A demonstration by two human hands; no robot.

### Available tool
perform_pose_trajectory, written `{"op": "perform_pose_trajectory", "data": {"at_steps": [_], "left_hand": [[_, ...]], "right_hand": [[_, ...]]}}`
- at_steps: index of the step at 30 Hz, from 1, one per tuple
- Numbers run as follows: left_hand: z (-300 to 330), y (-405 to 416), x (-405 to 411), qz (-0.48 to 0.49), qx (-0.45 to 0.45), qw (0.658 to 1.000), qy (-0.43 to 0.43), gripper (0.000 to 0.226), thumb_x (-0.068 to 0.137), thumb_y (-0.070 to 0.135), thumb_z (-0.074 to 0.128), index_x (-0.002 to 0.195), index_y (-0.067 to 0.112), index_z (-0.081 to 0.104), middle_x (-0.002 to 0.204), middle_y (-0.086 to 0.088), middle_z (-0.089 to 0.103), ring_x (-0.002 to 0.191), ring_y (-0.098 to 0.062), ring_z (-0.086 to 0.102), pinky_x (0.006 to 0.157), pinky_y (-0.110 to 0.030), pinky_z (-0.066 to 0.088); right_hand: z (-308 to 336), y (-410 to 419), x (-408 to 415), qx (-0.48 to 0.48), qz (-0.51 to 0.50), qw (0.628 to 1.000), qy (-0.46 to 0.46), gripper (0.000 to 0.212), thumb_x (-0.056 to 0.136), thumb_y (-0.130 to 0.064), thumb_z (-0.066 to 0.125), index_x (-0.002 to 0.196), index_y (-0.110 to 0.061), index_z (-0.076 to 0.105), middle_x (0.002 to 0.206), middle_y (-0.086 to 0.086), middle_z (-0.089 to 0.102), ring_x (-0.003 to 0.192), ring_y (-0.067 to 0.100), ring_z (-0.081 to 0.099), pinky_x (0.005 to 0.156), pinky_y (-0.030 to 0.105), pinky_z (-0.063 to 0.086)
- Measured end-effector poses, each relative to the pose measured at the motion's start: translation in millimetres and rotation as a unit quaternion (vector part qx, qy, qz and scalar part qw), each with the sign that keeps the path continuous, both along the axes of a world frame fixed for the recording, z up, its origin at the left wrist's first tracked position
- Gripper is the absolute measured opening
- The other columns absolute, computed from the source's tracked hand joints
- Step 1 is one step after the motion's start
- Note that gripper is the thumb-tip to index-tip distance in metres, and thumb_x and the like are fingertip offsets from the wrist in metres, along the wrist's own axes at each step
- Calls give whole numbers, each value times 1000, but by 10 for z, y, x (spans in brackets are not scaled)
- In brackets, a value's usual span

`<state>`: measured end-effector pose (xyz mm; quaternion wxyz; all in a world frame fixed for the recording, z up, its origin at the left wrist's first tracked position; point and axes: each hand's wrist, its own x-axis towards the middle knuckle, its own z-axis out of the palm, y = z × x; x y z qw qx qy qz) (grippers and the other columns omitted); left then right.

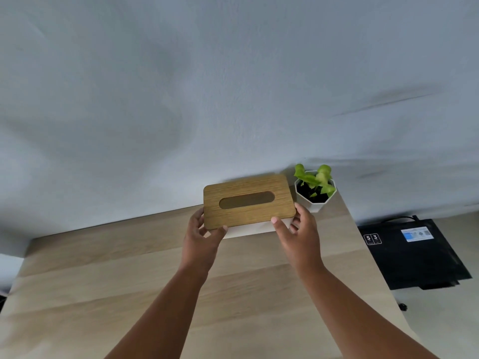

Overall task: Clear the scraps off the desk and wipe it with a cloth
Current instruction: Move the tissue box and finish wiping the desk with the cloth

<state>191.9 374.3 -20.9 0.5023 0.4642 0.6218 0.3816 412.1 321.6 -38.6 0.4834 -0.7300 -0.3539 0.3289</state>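
- 2 hands hold 1 tissue box [248, 202] at the desk's [129, 294] far edge, near its far right corner, close against the wall [181, 86].
- Left hand [201, 235] grips the box's left end, thumb curled over the near left corner of the wooden lid, fingers wrapped along the side.
- Right hand [298, 229] grips the right end, thumb pressing the near right corner of the lid, fingers curled round the side.
- Long axis of the box runs left to right, roughly parallel to the desk's far edge, so each hand takes 1 short end; neither is clearly nearer.
- Whether the box sits on the desk or is lifted just clear of it, I cannot tell.
- Potted plant [315, 189] stands just beside the box's right end, close to the right fingers; any shift to the right risks knocking it.
- No scraps or cloth show on the visible desk; moving the box looks like making room to wipe, or setting it back.
- Black bag [414, 255] lies off the desk's right edge, lower down.
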Motion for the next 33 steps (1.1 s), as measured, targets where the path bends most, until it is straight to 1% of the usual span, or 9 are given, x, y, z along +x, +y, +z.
{"op": "perform_pose_trajectory", "data": {"at_steps": [2, 4, 10, 15, 18, 22, 27, 30, 33], "left_hand": [[29, -62, -90, 4, -3, 1000, 0, 65, 74, 31, 82, 132, 44, 55, 128, 12, 67, 117, -10, 66, 100, -39, 54], [49, -127, -197, 9, 0, 1000, 4, 62, 79, 26, 83, 131, 45, 55, 127, 13, 67, 116, -10, 67, 100, -39, 54], [86, -300, -592, 40, 5, 999, 10, 59, 83, 18, 81, 127, 47, 57, 121, 13, 69, 111, -11, 68, 92, -35, 54], [80, -389, -974, 70, 1, 998, -3, 60, 84, 10, 79, 128, 43, 56, 122, 9, 69, 113, -18, 68, 94, -38, 55], [91, -407, -1222, 84, -5, 996, -6, 64, 74, 20, 80, 129, 42, 55, 123, 6, 68, 113, -20, 67, 96, -42, 56], [101, -385, -1577, 92, -7, 996, 0, 72, 64, 32, 81, 130, 44, 55, 122, 8, 69, 114, -17, 67, 98, -44, 56], [87, -322, -2011, 96, -2, 995, 15, 81, 56, 44, 85, 131, 46, 53, 122, 15, 68, 111, -8, 67, 88, -32, 55], [40, -248, -2265, 95, -4, 995, 23, 82, 63, 37, 88, 136, 41, 51, 125, 12, 67, 113, -9, 66, 89, -32, 55], [-29, -149, -2457, 92, 0, 995, 28, 77, 74, 22, 90, 138, 38, 51, 126, 11, 67, 114, -9, 65, 90, -32, 55]], "right_hand": [[21, -39, -75, 3, 6, 1000, 1, 75, 89, -43, 76, 152, -21, 43, 135, -10, 46, 119, 13, 56, 101, 34, 52], [47, -82, -173, 0, 13, 1000, 1, 76, 89, -45, 76, 153, -22, 42, 134, -12, 45, 118, 12, 55, 100, 34, 52], [99, -195, -550, 2, 32, 999, 8, 75, 88, -45, 77, 151, -23, 43, 133, -13, 42, 116, 10, 55, 97, 30, 51], [118, -243, -957, 4, 53, 999, 10, 73, 88, -43, 78, 150, -23, 44, 133, -13, 43, 117, 9, 55, 100, 31, 52], [131, -242, -1224, 3, 63, 998, 5, 73, 88, -45, 77, 150, -24, 43, 134, -13, 44, 116, 8, 54, 99, 30, 52], [141, -208, -1586, 1, 68, 998, -1, 73, 88, -46, 77, 149, -25, 43, 134, -14, 45, 116, 8, 55, 99, 31, 53], [126, -95, -2020, 2, 78, 997, -7, 71, 88, -45, 77, 148, -24, 44, 134, -11, 47, 115, 9, 56, 97, 30, 53], [84, -10, -2266, -3, 79, 997, -12, 72, 87, -46, 77, 147, -24, 44, 134, -11, 47, 115, 9, 56, 96, 29, 53], [28, 78, -2452, -9, 79, 997, -17, 73, 87, -47, 77, 148, -23, 44, 136, -9, 49, 116, 10, 56, 94, 28, 52]]}}
